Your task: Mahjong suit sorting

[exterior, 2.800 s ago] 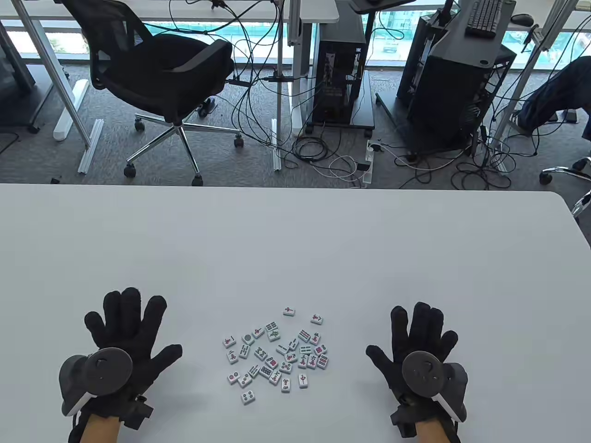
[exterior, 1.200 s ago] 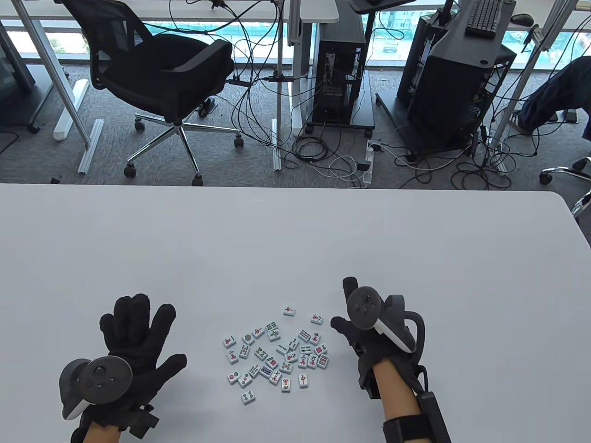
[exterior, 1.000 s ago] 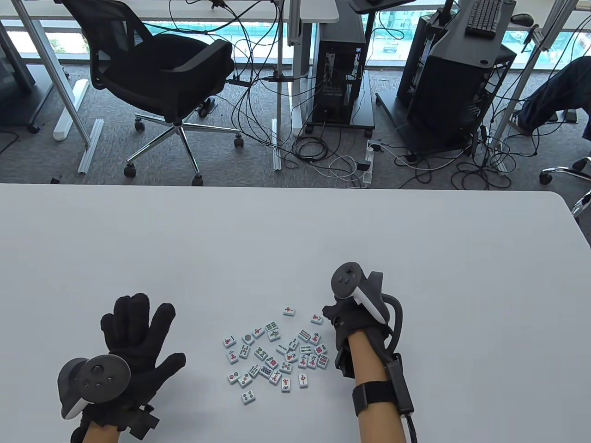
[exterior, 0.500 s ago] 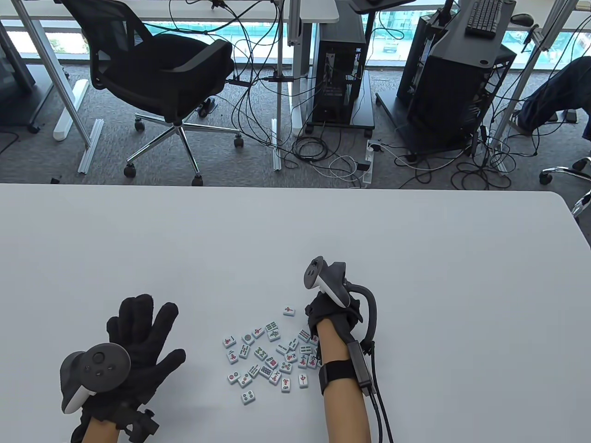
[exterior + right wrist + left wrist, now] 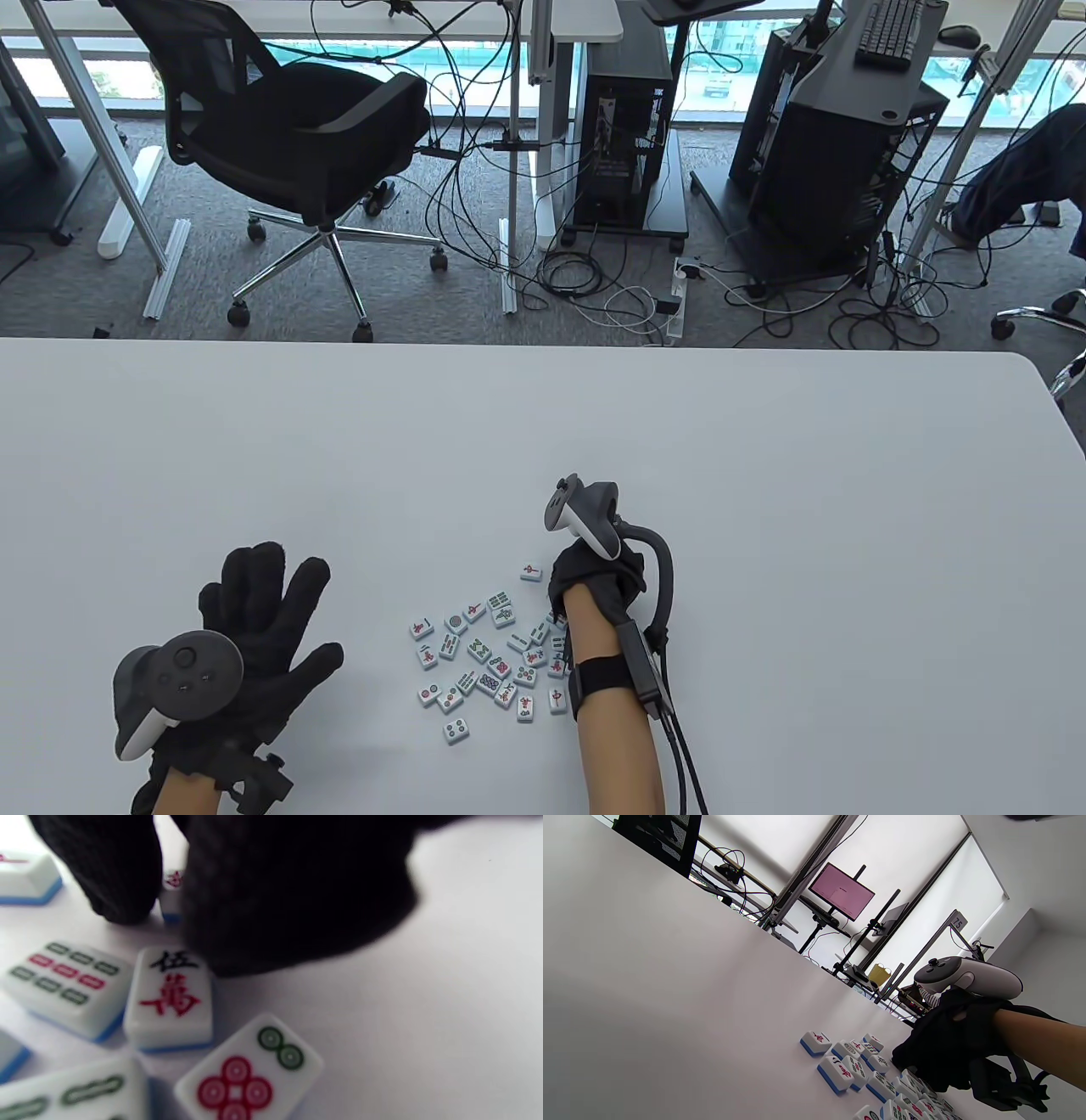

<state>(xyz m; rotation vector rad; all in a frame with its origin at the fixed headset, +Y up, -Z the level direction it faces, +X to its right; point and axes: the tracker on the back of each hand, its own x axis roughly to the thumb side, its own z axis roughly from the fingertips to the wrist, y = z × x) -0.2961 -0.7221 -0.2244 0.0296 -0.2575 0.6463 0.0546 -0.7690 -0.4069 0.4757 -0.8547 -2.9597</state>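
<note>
Several white, blue-backed mahjong tiles (image 5: 496,654) lie face up in a loose cluster near the table's front edge. My right hand (image 5: 581,586) hangs over the cluster's upper right corner, fingers curled down. In the right wrist view the thumb (image 5: 118,878) and the other fingers (image 5: 275,899) pinch a character tile (image 5: 172,887) with red marks that stands on the table. Just in front of it lie a five-character tile (image 5: 174,997), a bamboo tile (image 5: 63,984) and a circle tile (image 5: 250,1073). My left hand (image 5: 254,611) lies flat, fingers spread, to the left of the cluster and holds nothing.
One tile (image 5: 531,572) lies apart at the cluster's far edge, another (image 5: 456,728) at its near edge. The white table (image 5: 543,441) stretches far beyond the tiles. Behind it stand an office chair (image 5: 297,144), computer towers and cables on the floor.
My right hand has swung in from the right, tipped downward and closed its fingers round the far-right tile. The left hand has barely shifted.
</note>
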